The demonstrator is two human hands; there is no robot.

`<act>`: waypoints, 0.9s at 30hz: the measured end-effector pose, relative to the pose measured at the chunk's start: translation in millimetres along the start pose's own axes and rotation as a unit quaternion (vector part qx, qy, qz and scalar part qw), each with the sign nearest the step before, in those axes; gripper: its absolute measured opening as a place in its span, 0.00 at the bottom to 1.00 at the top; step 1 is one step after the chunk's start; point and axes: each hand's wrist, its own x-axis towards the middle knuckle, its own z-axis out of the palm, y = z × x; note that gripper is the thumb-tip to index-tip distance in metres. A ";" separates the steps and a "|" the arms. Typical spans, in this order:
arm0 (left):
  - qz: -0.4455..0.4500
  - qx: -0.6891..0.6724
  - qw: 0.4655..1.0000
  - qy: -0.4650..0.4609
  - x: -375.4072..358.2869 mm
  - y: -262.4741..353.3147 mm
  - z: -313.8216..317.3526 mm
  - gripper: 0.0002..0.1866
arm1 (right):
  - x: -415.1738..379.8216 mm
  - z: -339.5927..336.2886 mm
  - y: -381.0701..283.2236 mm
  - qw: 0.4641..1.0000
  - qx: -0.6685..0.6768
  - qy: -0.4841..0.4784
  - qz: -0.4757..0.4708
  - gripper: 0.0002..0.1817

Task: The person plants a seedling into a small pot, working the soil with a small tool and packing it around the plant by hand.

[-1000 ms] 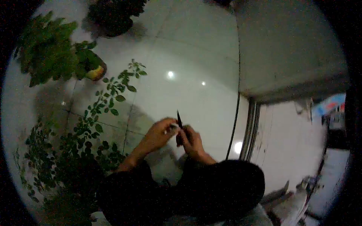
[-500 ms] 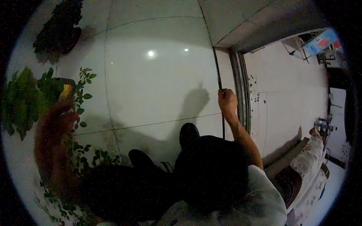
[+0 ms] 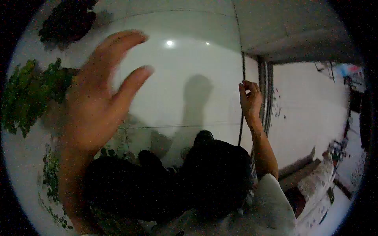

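My left hand [image 3: 94, 92] is raised large at the left, slightly blurred, thumb and fingers spread apart with nothing between them. It passes in front of a leafy green potted plant [image 3: 27, 96]. At the right, my right hand [image 3: 251, 98] is over the tiled floor [image 3: 157, 94] beside the dark door track [image 3: 267, 98]. Its thumb and forefinger tips meet in a pinch, leaving a small gap of light between them. Whatever the fingertips hold, if anything, is too small to make out.
A dark bushy plant [image 3: 69, 21] stands at the far left, with leafy stems [image 3: 51, 173] lower down. My dark-clad legs [image 3: 169, 188] are bent below. Dark bits [image 3: 278, 104] lie beyond the track. A patterned cloth cover [image 3: 317, 179] is at the lower right.
My left hand has come up and inward from the plants, its fingers spreading. The right hand has turned from a closed fist into a pinch. The whole view has shifted slightly.
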 end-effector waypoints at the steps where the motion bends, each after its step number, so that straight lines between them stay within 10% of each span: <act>1: 0.009 0.025 1.000 0.010 21.8 -8.2 19.9 0.29 | 17.5 6.7 -30.2 0.998 -0.005 0.021 -0.067 0.14; 6: -0.039 0.161 0.986 0.019 125.1 -63.1 118.0 0.34 | 128.2 49.2 -135.4 0.952 -0.045 0.075 -0.294 0.18; 13: -0.109 0.177 0.976 0.066 175.8 -100.0 132.5 0.33 | 208.4 71.3 -207.7 0.941 -0.157 0.042 -0.296 0.19; 27: -0.315 0.136 0.939 -0.041 118.1 -43.3 -75.1 0.33 | 186.4 -78.6 -337.7 0.933 -0.216 -0.164 -0.238 0.19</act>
